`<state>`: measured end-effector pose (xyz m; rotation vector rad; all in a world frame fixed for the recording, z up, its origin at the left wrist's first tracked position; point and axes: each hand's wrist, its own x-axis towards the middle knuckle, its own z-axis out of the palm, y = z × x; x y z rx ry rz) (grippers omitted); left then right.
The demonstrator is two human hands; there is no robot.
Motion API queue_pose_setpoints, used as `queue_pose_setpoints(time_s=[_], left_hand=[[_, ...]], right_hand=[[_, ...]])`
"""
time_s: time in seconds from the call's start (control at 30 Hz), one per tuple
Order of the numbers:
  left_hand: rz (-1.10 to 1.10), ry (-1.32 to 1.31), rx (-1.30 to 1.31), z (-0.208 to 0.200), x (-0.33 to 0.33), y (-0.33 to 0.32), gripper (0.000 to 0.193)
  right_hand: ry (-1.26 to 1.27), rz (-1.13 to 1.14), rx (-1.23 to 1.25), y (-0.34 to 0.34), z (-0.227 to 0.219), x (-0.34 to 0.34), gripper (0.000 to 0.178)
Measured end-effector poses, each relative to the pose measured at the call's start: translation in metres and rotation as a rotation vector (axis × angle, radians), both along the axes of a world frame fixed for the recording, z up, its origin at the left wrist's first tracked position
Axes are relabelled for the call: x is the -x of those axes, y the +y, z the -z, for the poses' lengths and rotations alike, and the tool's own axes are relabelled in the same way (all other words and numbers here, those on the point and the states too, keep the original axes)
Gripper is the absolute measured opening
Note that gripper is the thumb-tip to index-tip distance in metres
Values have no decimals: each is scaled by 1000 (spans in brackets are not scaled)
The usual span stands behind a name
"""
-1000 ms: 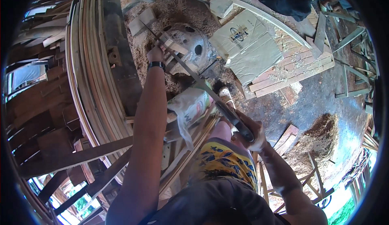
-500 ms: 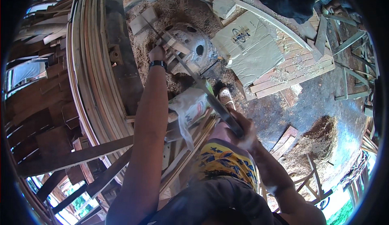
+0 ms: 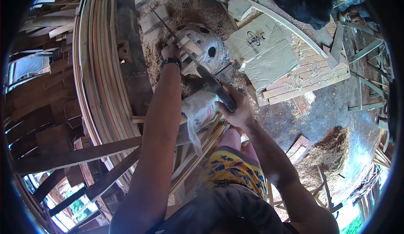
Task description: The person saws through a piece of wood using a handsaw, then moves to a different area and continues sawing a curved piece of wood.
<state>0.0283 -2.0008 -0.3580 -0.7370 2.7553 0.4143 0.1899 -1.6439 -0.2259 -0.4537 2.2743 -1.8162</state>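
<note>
My right hand [image 3: 237, 107] is closed round the dark handle of a handsaw [image 3: 191, 59], whose long thin blade shows edge-on and points away to the far left. The blade crosses a short pale wood block [image 3: 191, 45] above a round grey metal piece with holes [image 3: 210, 36]. At the near left side of this block, my left hand [image 3: 170, 50] grips it, with a dark band on the wrist. The blade partly hides its fingers. A flat wood offcut [image 3: 153, 18] lies in the sawdust near the blade's far end.
Long planks [image 3: 94, 65] are stacked at the left. A white plastic bag [image 3: 200, 112] hangs near my legs. On the right, flattened cardboard [image 3: 261, 48] covers a slatted wood panel [image 3: 311, 76]. A black animal [image 3: 303, 2] lies at the far right. Sawdust [image 3: 332, 149] is heaped on the floor.
My right hand has pushed the handsaw forward, away from my body and slightly left. My left hand stays on the wood block, while the whole view has shifted slightly.
</note>
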Motion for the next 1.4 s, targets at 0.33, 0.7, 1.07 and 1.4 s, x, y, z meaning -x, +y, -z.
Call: queue_pose_setpoints(time_s=[0.33,0.7,1.07,1.4], left_hand=[[-238,276,-425,55,11,-28,38],[-678,342,-891,23,9,-3,51],[-904,538,-1007,13,10,9,53],[-187,180,-407,-18,-3,10,36]], right_hand=[[-148,-36,-3,77,-45,-62,60],[72,56,13,-16,-8,11,55],[-137,-22,-134,101,-84,-82,61],[-55,20,-23,-31,-8,24,54]])
